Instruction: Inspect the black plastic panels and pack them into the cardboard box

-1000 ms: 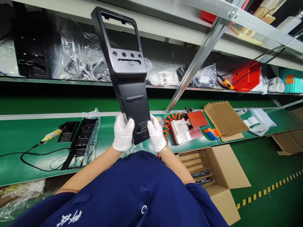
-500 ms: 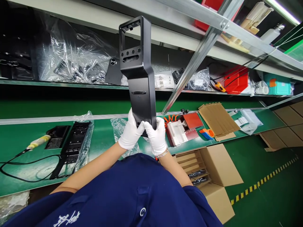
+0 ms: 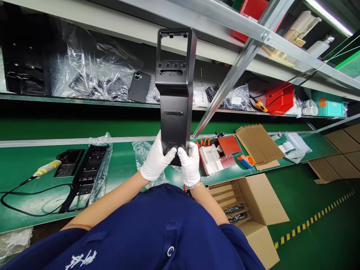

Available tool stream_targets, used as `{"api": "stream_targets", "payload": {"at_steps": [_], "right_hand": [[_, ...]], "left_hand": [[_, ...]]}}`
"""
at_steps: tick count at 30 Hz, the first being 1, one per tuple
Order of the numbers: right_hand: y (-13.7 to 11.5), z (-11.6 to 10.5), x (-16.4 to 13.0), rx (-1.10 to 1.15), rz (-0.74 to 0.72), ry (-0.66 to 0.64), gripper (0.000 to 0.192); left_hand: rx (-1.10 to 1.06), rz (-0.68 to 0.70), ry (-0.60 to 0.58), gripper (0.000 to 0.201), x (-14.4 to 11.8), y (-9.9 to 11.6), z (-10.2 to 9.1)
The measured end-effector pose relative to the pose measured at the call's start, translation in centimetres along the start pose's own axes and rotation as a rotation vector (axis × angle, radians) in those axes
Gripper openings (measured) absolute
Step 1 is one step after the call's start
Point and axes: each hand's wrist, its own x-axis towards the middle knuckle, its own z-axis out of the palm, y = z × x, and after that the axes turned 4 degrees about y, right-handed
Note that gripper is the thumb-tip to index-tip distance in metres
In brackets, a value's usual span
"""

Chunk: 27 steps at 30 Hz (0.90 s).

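Left hand [image 3: 155, 161]: gloved, closed on the lower left edge of the black housing [image 3: 174, 93].
Housing: rises straight up and away from both hands, window end on top, held above the green bench [image 3: 123, 165].
Long axis: upright, barely tilted.
Right hand [image 3: 190, 165]: gloved, clasping the lower right edge, thumb on the face.
Nearer hand: neither; both touch the bottom end.
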Motion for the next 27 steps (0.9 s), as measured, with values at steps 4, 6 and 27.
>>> {"api": "stream_targets", "payload": {"at_steps": [4,6,27], "right_hand": [[0.1,0.4,-0.3,-0.075,-0.016,0.019,0.04],[0.1,0.5,-0.3,-0.052,-0.011,0.014,0.04],[0.8,0.4,1.7,-0.243,-0.166,-0.308,0.049]], "left_hand": [[0.054,0.01,0.056,0.069,0.0,-1.1,0.5],[0.078,0.013,0.062,0.068,-0.1,-1.4,0.4],[-0.031,-0.247,0.344,0.055,-0.2,2.2,-0.1]]}}
